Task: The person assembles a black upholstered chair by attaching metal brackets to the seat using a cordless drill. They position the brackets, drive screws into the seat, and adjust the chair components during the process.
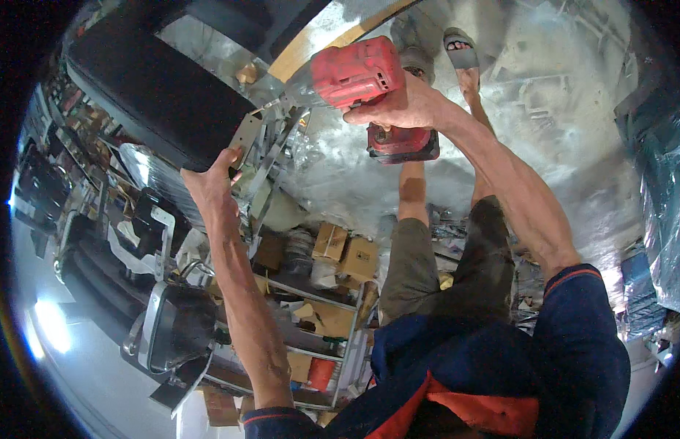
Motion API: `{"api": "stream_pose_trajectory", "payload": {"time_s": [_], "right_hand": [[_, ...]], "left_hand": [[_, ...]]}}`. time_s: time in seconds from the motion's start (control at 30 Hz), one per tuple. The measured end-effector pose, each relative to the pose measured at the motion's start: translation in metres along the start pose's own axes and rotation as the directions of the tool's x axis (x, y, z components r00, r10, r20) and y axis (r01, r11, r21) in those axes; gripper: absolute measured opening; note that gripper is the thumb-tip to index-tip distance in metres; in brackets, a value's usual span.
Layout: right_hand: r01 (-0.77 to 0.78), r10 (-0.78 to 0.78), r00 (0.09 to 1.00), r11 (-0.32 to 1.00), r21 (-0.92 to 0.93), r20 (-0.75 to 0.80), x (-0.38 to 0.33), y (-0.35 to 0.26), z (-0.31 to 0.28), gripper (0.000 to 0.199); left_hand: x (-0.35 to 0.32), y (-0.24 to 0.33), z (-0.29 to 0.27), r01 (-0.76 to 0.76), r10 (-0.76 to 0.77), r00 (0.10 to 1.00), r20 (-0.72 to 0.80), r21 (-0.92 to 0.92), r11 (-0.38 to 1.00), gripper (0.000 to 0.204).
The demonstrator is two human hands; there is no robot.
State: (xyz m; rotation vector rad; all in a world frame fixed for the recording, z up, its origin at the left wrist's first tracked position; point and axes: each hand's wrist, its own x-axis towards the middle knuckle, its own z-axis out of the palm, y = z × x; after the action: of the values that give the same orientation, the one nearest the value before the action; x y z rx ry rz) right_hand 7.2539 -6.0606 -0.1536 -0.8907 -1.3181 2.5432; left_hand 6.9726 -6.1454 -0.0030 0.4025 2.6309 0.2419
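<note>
Toward six o'clock, metal shelf rack (348,347), crowded on several levels. Same direction but nearer centre, cardboard boxes (359,258), side by side; lower down, red container (321,374). Toward nine o'clock, dark padded pieces (98,271), packed close together. At eight o'clock, glaring bright light (53,325). At three o'clock, plastic-wrapped bundle (665,212). Toward two o'clock, grey floor (552,124), blotched whitish.

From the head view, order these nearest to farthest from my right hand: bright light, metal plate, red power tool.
1. Red power tool: in your right hand.
2. Metal plate: at your left hand.
3. Bright light: far left of the picture.
</note>
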Motion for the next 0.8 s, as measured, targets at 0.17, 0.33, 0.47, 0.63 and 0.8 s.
{"api": "stream_pose_trajectory", "payload": {"time_s": [0.17,0.33,0.47,0.63,0.8], "right_hand": [[0.081,-0.081,0.997,0.996,0.047,0.001,0.003,0.004,0.002,0.036],[0.087,-0.09,0.996,0.99,0.112,0.017,0.005,0.006,0.005,0.028],[0.115,-0.118,0.993,0.991,0.074,0.027,0.006,0.007,0.008,0.027],[0.088,-0.098,0.994,0.98,0.177,0.051,0.008,0.009,0.012,0.025],[0.08,-0.091,0.994,0.985,0.155,0.061,0.008,0.012,0.015,0.023]], "left_hand": [[-0.001,-0.002,0.001,-0.022,0.023,1.0,0.01,-0.036,0.999,0.048],[0.002,-0.005,-0.002,-0.035,0.039,0.996,0.078,-0.055,0.998,0.048],[0.002,-0.006,0.0,-0.01,0.012,0.999,0.053,-0.047,0.999,0.053],[-0.003,-0.002,0.001,-0.028,0.031,0.999,0.036,-0.075,0.997,0.059],[-0.002,0.001,0.003,0.001,0.0,1.0,0.022,-0.036,0.999,0.059]]}}
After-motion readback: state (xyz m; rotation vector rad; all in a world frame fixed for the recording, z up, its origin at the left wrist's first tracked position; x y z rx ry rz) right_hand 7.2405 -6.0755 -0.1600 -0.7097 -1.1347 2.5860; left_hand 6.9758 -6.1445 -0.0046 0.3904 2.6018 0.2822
